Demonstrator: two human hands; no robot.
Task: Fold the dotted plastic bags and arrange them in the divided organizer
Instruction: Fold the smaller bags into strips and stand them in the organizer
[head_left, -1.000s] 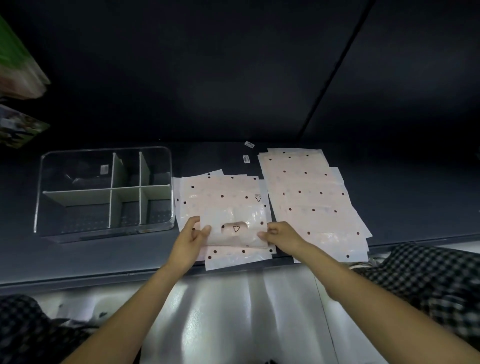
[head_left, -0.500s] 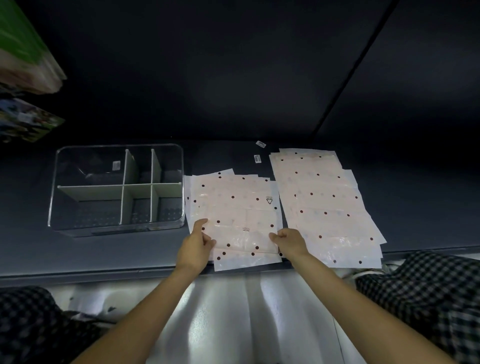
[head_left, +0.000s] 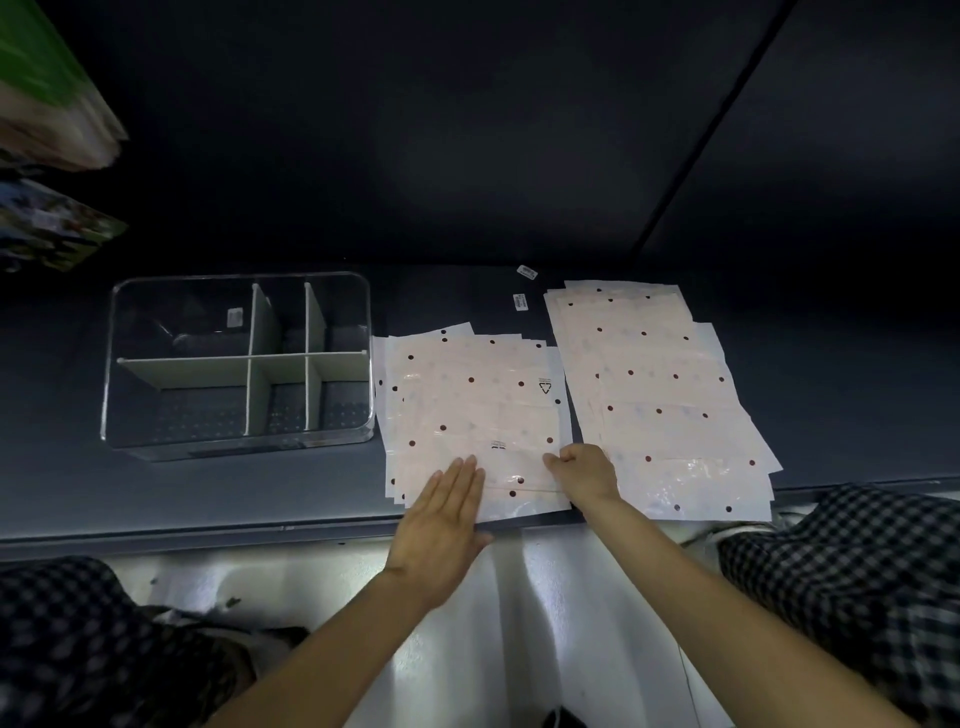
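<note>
Left hand: the left hand (head_left: 441, 525) lies flat with straight fingers on the near left part of the top dotted bag (head_left: 475, 415); a second ago it was pinching the bag's left edge with curled fingers, so it has gone from lifting to pressing.
Right hand: the right hand (head_left: 584, 473) is curled at the bag's right edge, near the front, and seems to pinch it between thumb and fingers, much as half a second ago.
Top bag: it lies spread flat on the middle stack (head_left: 410, 499); a second ago a glossy flap with a triangle mark stood raised between the hands, and that flap is now down.
Meaning for the task: I judge this a smoothing or creasing step on the first fold, with the bag not yet small enough for a compartment.
Stacks: the middle stack sits on the dark shelf (head_left: 208, 499) just right of the organizer; a second, fanned stack of dotted bags (head_left: 660, 405) lies to its right, touching or overlapping at the near edge.
Divided organizer: the clear organizer (head_left: 239, 364) stands at the left with pale dividers; no bag shows in any compartment, so the arranging has not begun.
Small items: two little white labels (head_left: 522, 288) lie behind the stacks.
Next move, as a guess: fold the pressed bag again before carrying it left.
</note>
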